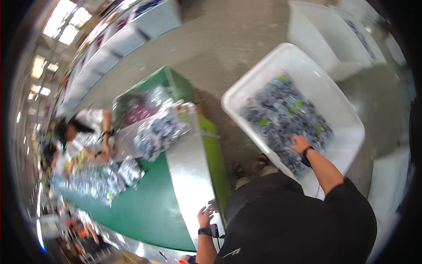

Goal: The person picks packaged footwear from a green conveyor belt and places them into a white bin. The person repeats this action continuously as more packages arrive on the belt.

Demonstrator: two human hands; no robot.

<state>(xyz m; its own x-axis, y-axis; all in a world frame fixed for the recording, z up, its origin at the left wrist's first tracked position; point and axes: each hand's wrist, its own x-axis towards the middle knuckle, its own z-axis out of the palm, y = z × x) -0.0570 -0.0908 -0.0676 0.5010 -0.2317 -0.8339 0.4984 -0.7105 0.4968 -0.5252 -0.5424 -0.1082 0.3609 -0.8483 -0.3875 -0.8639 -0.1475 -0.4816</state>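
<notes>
Presently, in the head view, bagged items point(281, 110) lie inside the white tub point(340, 127), the person's right hand point(300, 144) among them. Its fingertips are obscured; whether it pinches anything cannot be told. Left of the tub, the left hand point(205, 217) is loosely spread at the metal table edge point(188, 176), contact unclear. Slick wrapping could slip from a 1-handed hold. Blur conceals the bags' contents.

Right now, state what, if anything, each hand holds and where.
Left hand: nothing. Right hand, at grey-blue packets in the white tub: a hold cannot be told.
</notes>
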